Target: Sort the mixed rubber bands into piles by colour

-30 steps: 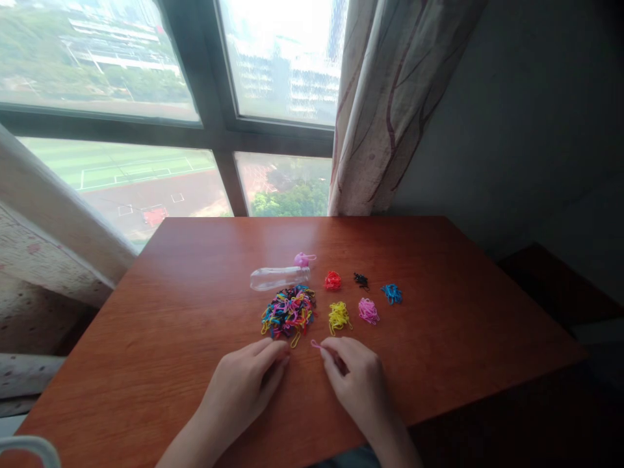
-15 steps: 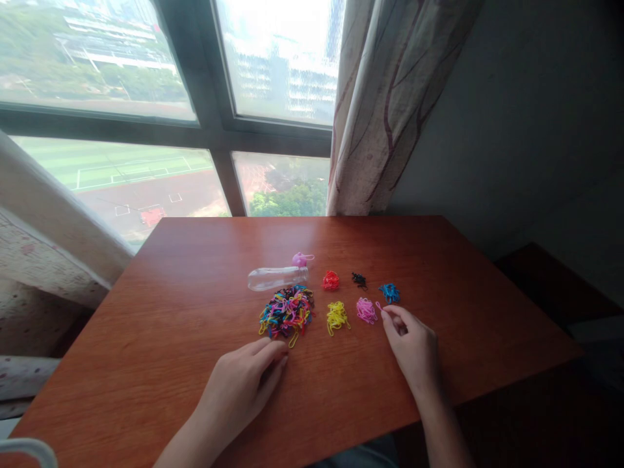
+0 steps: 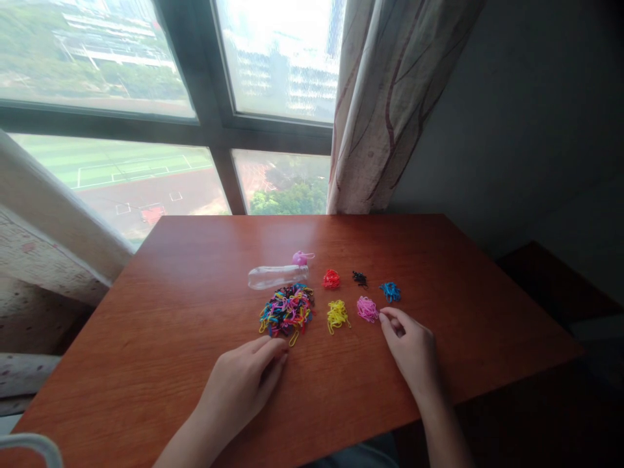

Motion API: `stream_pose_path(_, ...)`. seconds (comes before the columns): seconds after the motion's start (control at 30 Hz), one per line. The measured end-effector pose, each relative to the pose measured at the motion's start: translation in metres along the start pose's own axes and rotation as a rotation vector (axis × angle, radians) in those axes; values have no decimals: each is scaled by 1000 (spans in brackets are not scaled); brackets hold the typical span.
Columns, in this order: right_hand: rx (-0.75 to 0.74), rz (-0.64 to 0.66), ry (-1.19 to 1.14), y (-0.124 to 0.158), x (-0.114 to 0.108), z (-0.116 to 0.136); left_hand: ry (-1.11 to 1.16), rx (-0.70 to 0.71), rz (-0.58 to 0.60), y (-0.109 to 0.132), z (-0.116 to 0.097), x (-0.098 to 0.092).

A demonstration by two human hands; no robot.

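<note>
A mixed heap of small coloured rubber bands [image 3: 286, 311] lies mid-table. To its right sit sorted little piles: red [image 3: 331, 279], black [image 3: 360, 279], blue [image 3: 390, 292], yellow [image 3: 337, 315] and pink [image 3: 367, 309]. My left hand [image 3: 241, 385] rests flat on the wood just below the mixed heap, fingers stretched out, holding nothing. My right hand [image 3: 409, 348] has its curled fingertips pinched together at the right edge of the pink pile. Whether a band is still in the pinch is hidden.
A clear plastic bottle [image 3: 275, 277] lies on its side behind the heap, with a pink cap [image 3: 299, 258] beside it. The wooden table [image 3: 195, 273] stands against a window [image 3: 146, 130], a curtain [image 3: 385, 104] at the back right. The table's right edge drops off near a dark surface.
My right hand carried a pink band from in front of me out to the right, then drew in to the pink pile's edge. The band no longer shows. My left hand stayed put.
</note>
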State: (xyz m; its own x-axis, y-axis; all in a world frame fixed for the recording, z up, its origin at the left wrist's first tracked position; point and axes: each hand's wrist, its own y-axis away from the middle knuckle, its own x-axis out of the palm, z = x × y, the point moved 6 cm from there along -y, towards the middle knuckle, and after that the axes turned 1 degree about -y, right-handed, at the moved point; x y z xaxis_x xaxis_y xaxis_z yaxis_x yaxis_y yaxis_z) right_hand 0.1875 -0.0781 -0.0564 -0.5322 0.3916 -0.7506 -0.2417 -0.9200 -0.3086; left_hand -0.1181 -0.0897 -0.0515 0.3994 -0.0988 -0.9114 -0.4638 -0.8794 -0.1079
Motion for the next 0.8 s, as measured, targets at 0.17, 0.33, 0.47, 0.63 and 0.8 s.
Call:
stream_pose_path(0.17, -32, -34, -86, 10, -2, 20, -53, -99, -7, -2, -3, 0)
stream_pose_path(0.33, -143, 107, -224, 31, 25, 65, -134, -194, -24, -11, -12, -3)
stream_pose_path(0.47, -233, 207, -263, 47, 47, 97, -156, -198, -29, -13, -15, 0)
stream_pose_path(0.63, -269, 251, -262, 57, 54, 110, -105, -157, -59, -12, -13, 0)
stream_pose_path(0.8, -266, 255, -263, 63, 48, 106, -40, -53, -78, -27, -27, -10)
